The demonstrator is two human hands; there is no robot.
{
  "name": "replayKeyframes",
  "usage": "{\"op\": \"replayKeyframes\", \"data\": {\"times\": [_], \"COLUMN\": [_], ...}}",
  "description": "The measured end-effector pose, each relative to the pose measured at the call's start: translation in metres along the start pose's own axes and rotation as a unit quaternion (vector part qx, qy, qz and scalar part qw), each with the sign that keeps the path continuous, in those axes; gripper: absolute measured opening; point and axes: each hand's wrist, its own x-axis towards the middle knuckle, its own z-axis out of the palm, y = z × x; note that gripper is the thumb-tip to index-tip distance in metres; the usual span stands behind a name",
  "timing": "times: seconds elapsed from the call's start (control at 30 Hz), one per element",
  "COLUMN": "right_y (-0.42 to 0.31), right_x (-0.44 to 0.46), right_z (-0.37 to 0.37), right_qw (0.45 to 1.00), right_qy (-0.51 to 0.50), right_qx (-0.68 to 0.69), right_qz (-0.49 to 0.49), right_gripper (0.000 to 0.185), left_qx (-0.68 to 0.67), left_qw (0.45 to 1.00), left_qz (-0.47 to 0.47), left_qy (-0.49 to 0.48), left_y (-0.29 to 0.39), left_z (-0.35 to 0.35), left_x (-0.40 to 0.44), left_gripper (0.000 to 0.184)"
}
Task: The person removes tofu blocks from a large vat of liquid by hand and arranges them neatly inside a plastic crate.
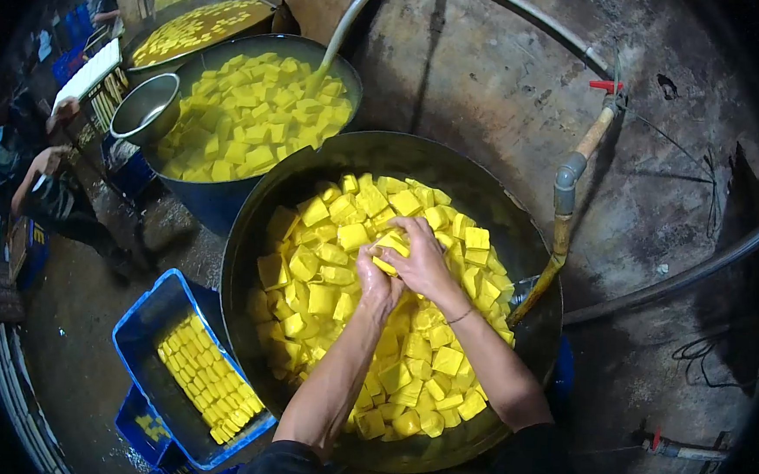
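Above the middle of a large dark vat (246, 220), both my hands are closed around yellow tofu (391, 248). My left hand (377, 279) cups it from the left and below. My right hand (422, 259) covers it from the upper right, with curled fingers. Whether they hold one block or more is partly hidden by the fingers. Just beneath and all around lie several loose yellow tofu blocks (406, 373), heaped in the vat.
A blue crate (153, 310) with rows of tofu stands left of the vat. Behind it is a second vat (216, 205) of tofu, with a metal bowl (144, 108) at its rim. A pipe (564, 196) with a red-handled valve reaches my vat's right side. A person (61, 183) is at far left.
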Motion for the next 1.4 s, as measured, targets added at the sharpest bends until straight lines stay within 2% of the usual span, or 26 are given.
{"op": "replayKeyframes", "data": {"times": [0.07, 0.1, 0.13, 0.2, 0.23, 0.27, 0.3, 0.4, 0.47, 0.53, 0.6, 0.67, 0.73, 0.77, 0.87, 0.93, 0.97, 1.0, 1.07, 1.17, 1.2, 1.23, 1.27, 1.33, 1.37, 1.4], "right_y": [0.015, 0.002, -0.009, 0.002, 0.002, 0.008, 0.064, 0.053, 0.036, 0.01, -0.028, -0.091, -0.154, -0.178, -0.229, -0.242, -0.241, -0.237, -0.238, -0.204, -0.187, -0.172, -0.164, -0.131, -0.117, -0.093], "right_x": [0.008, 0.022, 0.033, 0.057, 0.055, 0.061, 0.071, 0.061, 0.047, 0.035, 0.02, -0.003, -0.022, -0.034, -0.071, -0.085, -0.092, -0.1, -0.114, -0.122, -0.12, -0.118, -0.118, -0.115, -0.114, -0.108], "right_z": [0.018, 0.015, 0.007, 0.015, 0.025, 0.034, 0.068, 0.099, 0.093, 0.082, 0.084, 0.092, 0.118, 0.133, 0.181, 0.216, 0.238, 0.26, 0.292, 0.341, 0.36, 0.378, 0.397, 0.439, 0.461, 0.483], "right_qw": [0.974, 0.979, 0.968, 0.973, 0.969, 0.961, 0.973, 0.888, 0.946, 0.896, 0.883, 0.844, 0.906, 0.917, 0.933, 0.933, 0.937, 0.929, 0.942, 0.932, 0.904, 0.846, 0.826, 0.766, 0.774, 0.756], "right_qy": [-0.013, -0.076, -0.142, -0.014, 0.003, -0.077, -0.055, -0.016, -0.033, -0.1, -0.132, -0.242, -0.255, -0.278, -0.328, -0.34, -0.29, -0.239, -0.184, -0.273, -0.411, -0.532, -0.552, -0.574, -0.55, -0.56], "right_qx": [-0.221, -0.18, 0.131, 0.126, 0.066, 0.046, 0.061, 0.365, 0.222, 0.346, 0.388, 0.456, 0.327, 0.28, 0.147, -0.035, -0.107, -0.176, -0.209, -0.188, -0.098, -0.005, 0.025, 0.135, 0.15, 0.115], "right_qz": [-0.041, -0.064, 0.157, 0.195, 0.24, 0.262, 0.218, 0.28, 0.233, 0.258, 0.228, 0.146, 0.085, 0.056, -0.036, -0.11, -0.165, -0.22, -0.186, -0.146, -0.061, 0.028, 0.113, 0.256, 0.278, 0.319], "right_gripper": [0.058, 0.06, 0.052, 0.051, 0.05, 0.053, 0.04, 0.041, 0.049, 0.054, 0.049, 0.046, 0.045, 0.044, 0.042, 0.048, 0.055, 0.063, 0.085, 0.084, 0.083, 0.082, 0.064, 0.052, 0.047, 0.047], "left_qx": [-0.055, -0.069, -0.083, -0.083, -0.085, -0.087, -0.087, -0.102, -0.115, -0.1, -0.094, -0.076, -0.067, -0.077, -0.081, -0.1, -0.073, -0.111, -0.118, -0.164, -0.202, -0.189, -0.195, -0.14, -0.11, -0.078], "left_qw": [0.998, 0.997, 0.994, 0.994, 0.992, 0.988, 0.983, 0.955, 0.947, 0.952, 0.943, 0.945, 0.95, 0.956, 0.96, 0.971, 0.969, 0.969, 0.982, 0.978, 0.972, 0.972, 0.958, 0.973, 0.964, 0.979], "left_qz": [0.002, 0.014, 0.027, 0.059, 0.083, 0.106, 0.124, 0.172, 0.195, 0.224, 0.25, 0.267, 0.285, 0.281, 0.264, 0.219, 0.235, 0.219, 0.143, 0.131, 0.123, 0.082, 0.087, 0.119, 0.112, 0.078], "left_qy": [0.007, -0.028, -0.061, -0.032, -0.052, -0.071, -0.102, -0.218, -0.23, -0.185, -0.2, -0.175, -0.108, -0.046, 0.037, -0.002, 0.034, 0.019, 0.017, 0.013, -0.002, 0.11, 0.19, 0.142, 0.215, 0.172], "left_y": [0.013, 0.023, 0.033, 0.065, 0.084, 0.103, 0.122, 0.175, 0.208, 0.24, 0.263, 0.276, 0.284, 0.283, 0.272, 0.265, 0.263, 0.259, 0.262, 0.259, 0.267, 0.275, 0.291, 0.296, 0.31, 0.324], "left_z": [0.015, 0.023, 0.029, 0.027, 0.037, 0.051, 0.063, 0.081, 0.078, 0.059, 0.028, -0.006, -0.057, -0.079, -0.123, -0.156, -0.162, -0.172, -0.197, -0.253, -0.26, -0.271, -0.266, -0.33, -0.333, -0.35], "left_x": [-0.012, -0.023, -0.03, -0.022, -0.027, -0.038, -0.05, -0.092, -0.125, -0.151, -0.167, -0.183, -0.179, -0.181, -0.205, -0.217, -0.226, -0.23, -0.248, -0.253, -0.26, -0.272, -0.278, -0.259, -0.259, -0.259], "left_gripper": [0.046, 0.046, 0.048, 0.043, 0.041, 0.039, 0.036, 0.031, 0.032, 0.033, 0.035, 0.037, 0.036, 0.036, 0.036, 0.035, 0.035, 0.034, 0.032, 0.045, 0.052, 0.064, 0.064, 0.07, 0.074, 0.084]}}
